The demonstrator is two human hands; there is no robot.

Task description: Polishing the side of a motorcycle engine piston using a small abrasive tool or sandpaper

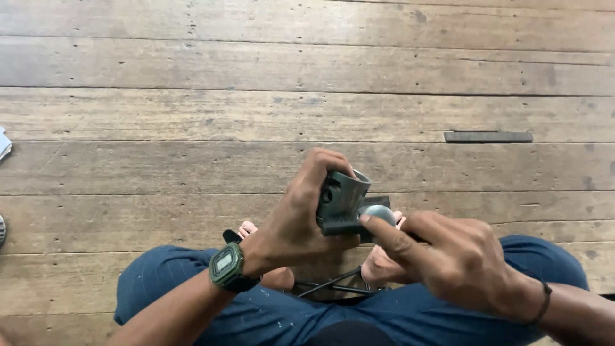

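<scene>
Both hands meet over the lap of a person sitting cross-legged on a wooden plank floor; the left hand (a green digital watch on its wrist) wraps around a dark green metal part with a round socket at its top, gripping it upright; the right hand pinches a rounded grey metal knob against the part's lower right side, forefinger stretched along it; bare feet rest below the part, with thin dark rods lying between them; a flat dark strip lies on the boards, well apart to the upper right.
</scene>
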